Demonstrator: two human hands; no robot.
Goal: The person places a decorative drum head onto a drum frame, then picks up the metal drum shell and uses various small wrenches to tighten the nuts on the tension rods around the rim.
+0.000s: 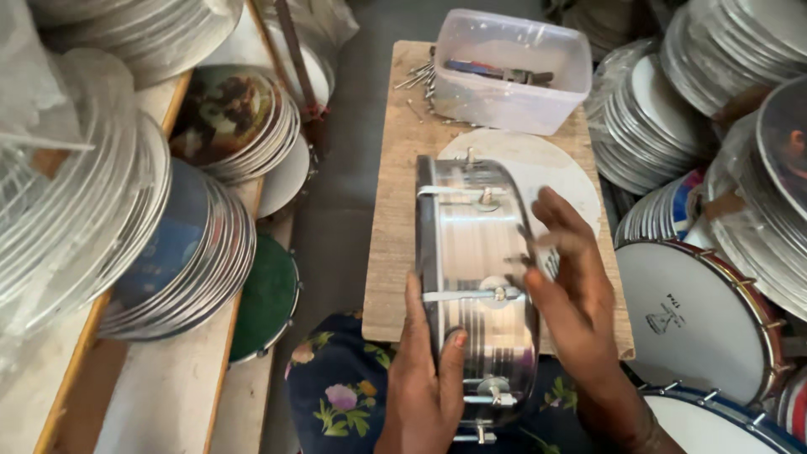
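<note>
Behind metal drum (479,277) in both hands' grip (424,370) (572,286), plastic tub (513,71) w/ pliers (500,71).

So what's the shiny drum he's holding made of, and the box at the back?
The drum shell looks like polished metal, probably steel or aluminium: it is silvery and mirrors light in bands. Both the left hand and right hand grip it. The box looks like frosted plastic: it is cloudy and see-through, with tools showing inside.
</note>
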